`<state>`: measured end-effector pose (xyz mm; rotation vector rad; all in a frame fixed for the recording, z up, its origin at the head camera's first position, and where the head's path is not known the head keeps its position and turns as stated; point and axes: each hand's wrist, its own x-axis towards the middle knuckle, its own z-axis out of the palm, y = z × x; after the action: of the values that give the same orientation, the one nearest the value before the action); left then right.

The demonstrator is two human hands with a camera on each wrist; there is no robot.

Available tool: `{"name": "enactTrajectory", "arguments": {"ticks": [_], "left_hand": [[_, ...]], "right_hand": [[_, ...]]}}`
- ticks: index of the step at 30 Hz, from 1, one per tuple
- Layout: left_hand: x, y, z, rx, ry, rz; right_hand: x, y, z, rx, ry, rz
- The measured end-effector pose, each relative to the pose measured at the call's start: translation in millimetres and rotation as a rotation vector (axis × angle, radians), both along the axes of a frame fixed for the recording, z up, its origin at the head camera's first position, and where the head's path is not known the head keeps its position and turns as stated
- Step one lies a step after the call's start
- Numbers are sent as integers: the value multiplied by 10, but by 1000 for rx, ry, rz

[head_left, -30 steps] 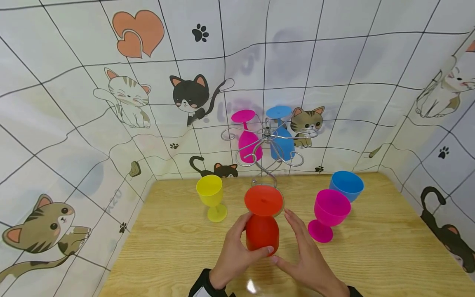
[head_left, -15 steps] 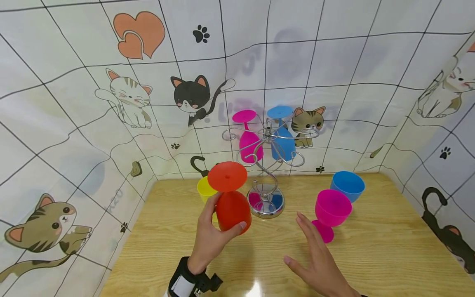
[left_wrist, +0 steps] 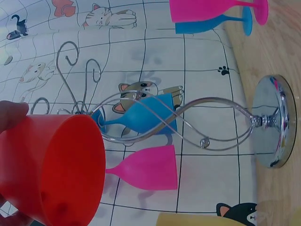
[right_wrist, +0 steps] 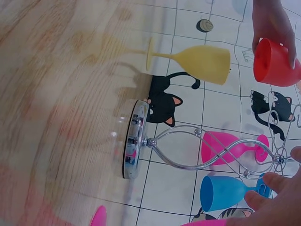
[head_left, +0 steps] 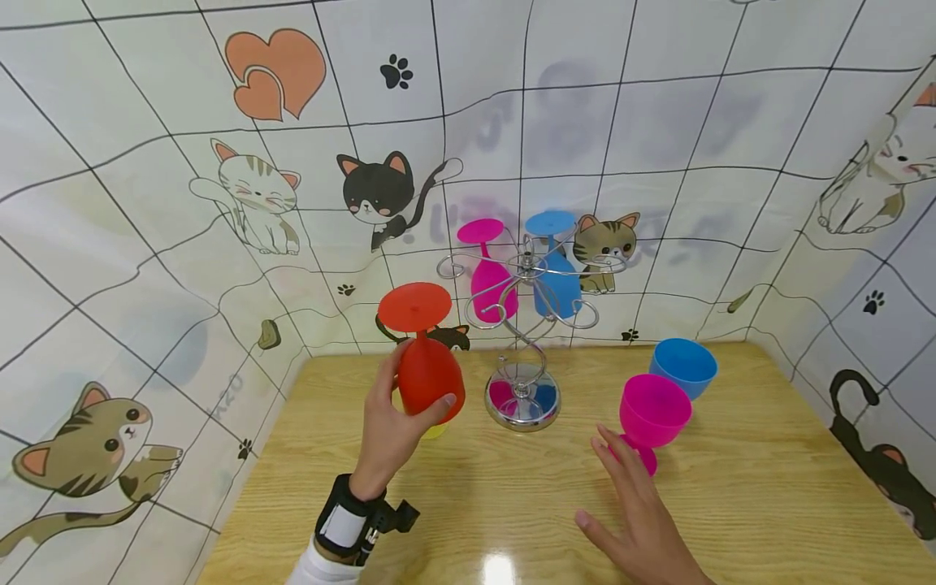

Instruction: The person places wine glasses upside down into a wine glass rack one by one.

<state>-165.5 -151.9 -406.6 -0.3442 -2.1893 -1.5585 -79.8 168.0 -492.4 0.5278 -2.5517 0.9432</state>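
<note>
My left hand point(head_left: 387, 439) grips the bowl of a red plastic goblet point(head_left: 433, 380), held upside down in the air, foot upward. In the left wrist view its open rim faces the metal rack. The chrome goblet rack point(head_left: 522, 402) stands at the back middle; a pink goblet point(head_left: 491, 286) and a blue goblet point(head_left: 557, 286) hang inverted from it. My right hand point(head_left: 639, 516) hovers with fingers spread and holds nothing, just in front of an upright pink goblet point(head_left: 654, 413). A yellow goblet point(right_wrist: 207, 63) stands upright behind the red one, mostly hidden in the head view.
An upright blue goblet point(head_left: 685, 366) stands behind the pink one at the right. The wooden tabletop point(head_left: 468, 504) ends against a cat-patterned cloth wall point(head_left: 409, 81) at the back and sides. Curled wire arms stick out from the rack's top.
The red goblet has gone up and left in my left hand, from in front of the rack to in front of the yellow goblet. My right hand has drawn away to the right.
</note>
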Motion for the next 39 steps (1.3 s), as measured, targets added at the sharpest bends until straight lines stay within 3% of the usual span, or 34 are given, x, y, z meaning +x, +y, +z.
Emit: {"name": "enactTrajectory", "arguments": {"ticks": [13, 25, 33, 39], "left_hand": [[-354, 22, 65, -15, -44, 44], [-648, 197, 130, -3, -46, 5], [-813, 285, 82, -49, -101, -1], [-908, 379, 64, -54, -87, -22]], "right_hand": [[78, 50, -30, 4, 4, 20], [125, 44, -69, 31, -26, -25], [148, 67, -87, 32, -11, -29], [164, 80, -122, 55, 25, -28]]}}
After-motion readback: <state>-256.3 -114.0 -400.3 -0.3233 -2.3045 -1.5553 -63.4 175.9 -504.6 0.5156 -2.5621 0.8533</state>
